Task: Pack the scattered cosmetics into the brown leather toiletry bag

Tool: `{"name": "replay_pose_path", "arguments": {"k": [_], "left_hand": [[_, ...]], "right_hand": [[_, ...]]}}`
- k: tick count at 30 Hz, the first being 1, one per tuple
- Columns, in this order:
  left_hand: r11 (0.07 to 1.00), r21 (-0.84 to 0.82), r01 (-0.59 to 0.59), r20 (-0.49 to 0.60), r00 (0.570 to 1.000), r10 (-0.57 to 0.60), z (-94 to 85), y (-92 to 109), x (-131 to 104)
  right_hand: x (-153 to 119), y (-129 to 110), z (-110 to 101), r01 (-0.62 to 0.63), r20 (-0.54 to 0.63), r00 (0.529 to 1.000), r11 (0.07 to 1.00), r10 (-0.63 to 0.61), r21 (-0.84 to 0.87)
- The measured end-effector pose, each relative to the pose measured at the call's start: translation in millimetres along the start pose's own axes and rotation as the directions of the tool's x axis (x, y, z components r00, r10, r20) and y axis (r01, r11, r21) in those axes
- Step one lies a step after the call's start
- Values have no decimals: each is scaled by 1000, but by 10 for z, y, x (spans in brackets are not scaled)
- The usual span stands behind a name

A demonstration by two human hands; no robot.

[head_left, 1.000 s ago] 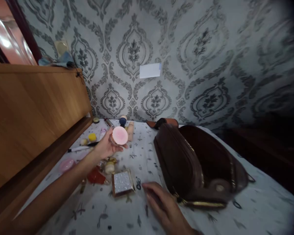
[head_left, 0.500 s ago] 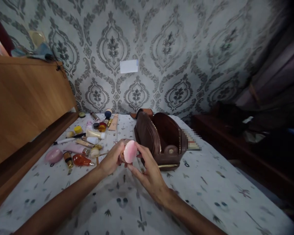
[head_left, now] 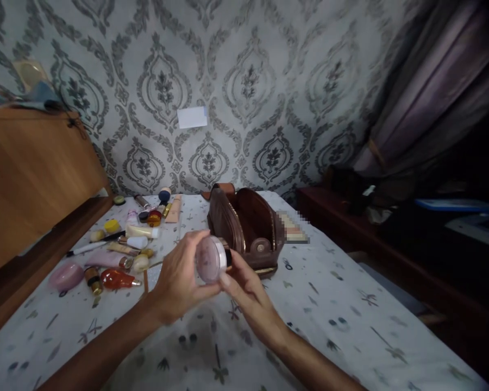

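Note:
Just in front of the brown bag, my left hand (head_left: 181,274) is closed round a clear round powder jar (head_left: 209,260), tilted so that its flat, see-through face turns toward me. From the other side the fingers of my right hand (head_left: 250,288) grip a dark cap-like part (head_left: 228,257) at the jar's edge. Whether that part is joined to the jar, I cannot tell. Behind my hands stands the brown bag (head_left: 224,222), unzipped, with its dark inside showing.
Several cosmetics lie on the left of the patterned sheet (head_left: 338,342), among them a pink oval case (head_left: 67,277), an orange bottle (head_left: 118,279) and a peach tube (head_left: 173,209). A wooden panel (head_left: 32,174) borders the left. A pixelated flat item (head_left: 295,228) lies right of the bag.
The round item has turned: a pink face with a pale rim showed before, now a clear face and a dark part show. The view has swung right, shifting the surroundings left.

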State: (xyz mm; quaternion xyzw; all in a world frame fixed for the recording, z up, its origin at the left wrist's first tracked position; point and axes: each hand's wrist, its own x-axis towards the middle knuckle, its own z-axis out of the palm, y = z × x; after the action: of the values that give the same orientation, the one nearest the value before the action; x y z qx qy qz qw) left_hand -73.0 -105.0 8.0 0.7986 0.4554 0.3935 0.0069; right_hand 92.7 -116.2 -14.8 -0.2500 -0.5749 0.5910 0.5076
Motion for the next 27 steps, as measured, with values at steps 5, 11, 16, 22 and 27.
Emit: {"name": "replay_pose_path", "arguments": {"k": [5, 11, 16, 22, 27], "left_hand": [[987, -130, -90, 20, 995, 94, 48, 101, 30], [969, -111, -220, 108, 967, 232, 207, 74, 280], [896, 197, -399, 211, 910, 358, 525, -35, 457], [836, 333, -436, 158, 900, 406, 685, -81, 411], [834, 348, -428, 133, 903, 408, 703, -76, 364]], "right_hand": [[-36, -102, -90, -26, 8, 1000, 977, 25, 210], [72, -468, -438, 86, -146, 988, 955, -45, 285], [597, -777, -818, 142, -274, 957, 976, -93, 166], [1297, -546, -999, -299, -303, 938, 836, 168, -460], [1574, -374, -1021, -448, -376, 894, 543, 245, -710]]}}
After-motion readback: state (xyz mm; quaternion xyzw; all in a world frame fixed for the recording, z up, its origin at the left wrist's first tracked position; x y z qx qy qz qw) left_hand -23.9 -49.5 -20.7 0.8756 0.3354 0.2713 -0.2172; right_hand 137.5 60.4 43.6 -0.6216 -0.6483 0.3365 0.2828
